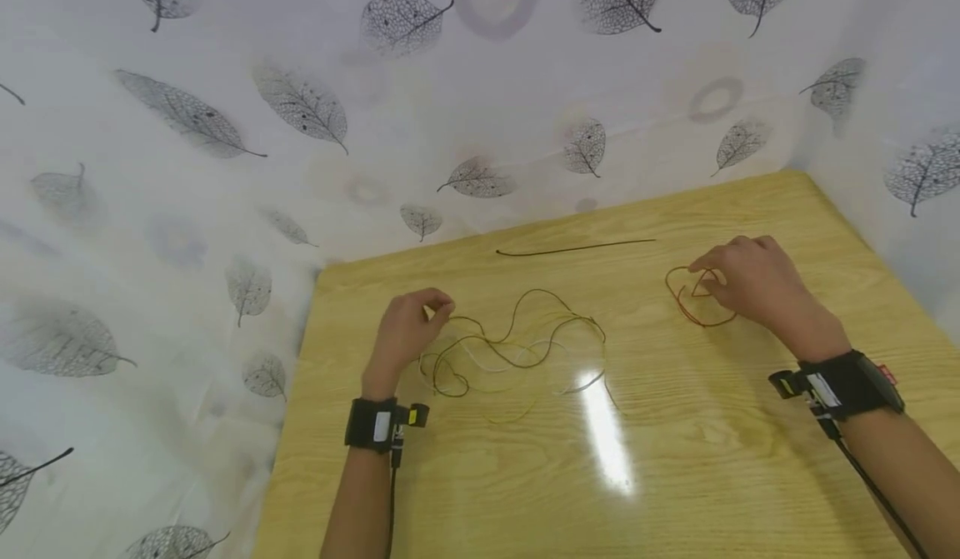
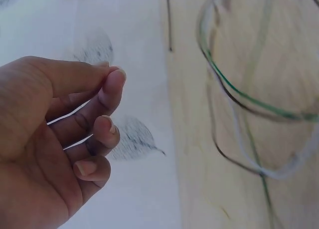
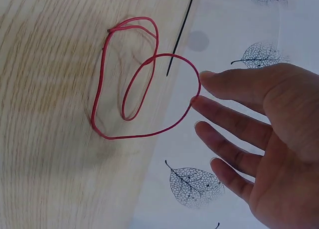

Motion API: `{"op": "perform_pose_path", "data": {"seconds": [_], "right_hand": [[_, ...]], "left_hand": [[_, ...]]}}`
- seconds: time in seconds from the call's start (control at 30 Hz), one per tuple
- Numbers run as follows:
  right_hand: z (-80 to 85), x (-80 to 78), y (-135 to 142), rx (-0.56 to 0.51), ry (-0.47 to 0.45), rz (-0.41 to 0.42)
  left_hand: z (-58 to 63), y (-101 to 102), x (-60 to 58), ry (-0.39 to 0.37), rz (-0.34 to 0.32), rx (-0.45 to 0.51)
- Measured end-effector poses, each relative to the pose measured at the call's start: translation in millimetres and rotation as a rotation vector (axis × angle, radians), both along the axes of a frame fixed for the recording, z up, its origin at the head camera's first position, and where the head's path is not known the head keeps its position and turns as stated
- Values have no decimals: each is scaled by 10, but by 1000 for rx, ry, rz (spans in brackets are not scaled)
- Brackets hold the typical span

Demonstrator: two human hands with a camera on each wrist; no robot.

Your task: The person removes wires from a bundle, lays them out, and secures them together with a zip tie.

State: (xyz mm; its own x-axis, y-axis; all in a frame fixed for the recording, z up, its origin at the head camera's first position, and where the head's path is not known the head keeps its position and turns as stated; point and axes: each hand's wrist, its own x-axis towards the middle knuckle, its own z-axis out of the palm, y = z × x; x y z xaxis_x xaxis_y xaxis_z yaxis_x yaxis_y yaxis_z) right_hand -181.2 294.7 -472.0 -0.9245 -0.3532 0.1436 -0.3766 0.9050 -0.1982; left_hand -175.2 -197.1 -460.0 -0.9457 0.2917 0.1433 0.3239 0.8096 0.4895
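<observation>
My right hand [image 1: 757, 284] pinches a thin red cord [image 3: 134, 136] between thumb and index fingertips. The cord hangs in loose loops over the right part of the table, and the other fingers are spread apart. At the left, my left hand [image 1: 405, 330] hovers beside a tangle of thin cords [image 1: 489, 341]. In the left wrist view its thumb and index fingertips come together, the other fingers loosely bent, with no cord visible between them. Dark, green [image 2: 239, 92], white and yellow strands cross one another in the tangle.
A straight dark cord [image 1: 577, 249] lies near the back of the wooden table [image 1: 525, 492]. Behind it rises a white sheet with a leaf print [image 1: 480, 177]. Light glares off the tabletop near the middle.
</observation>
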Motion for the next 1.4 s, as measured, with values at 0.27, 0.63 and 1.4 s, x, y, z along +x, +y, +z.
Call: {"op": "perform_pose_path", "data": {"seconds": [0.27, 0.63, 1.4], "right_hand": [[-23, -25, -34, 2, 38, 30], [398, -85, -369, -101, 243, 137], [654, -65, -446, -99, 449, 171]], "left_hand": [[163, 612, -226, 51, -138, -71], [285, 1723, -414, 9, -350, -206], [522, 1805, -442, 289, -254, -41]]}}
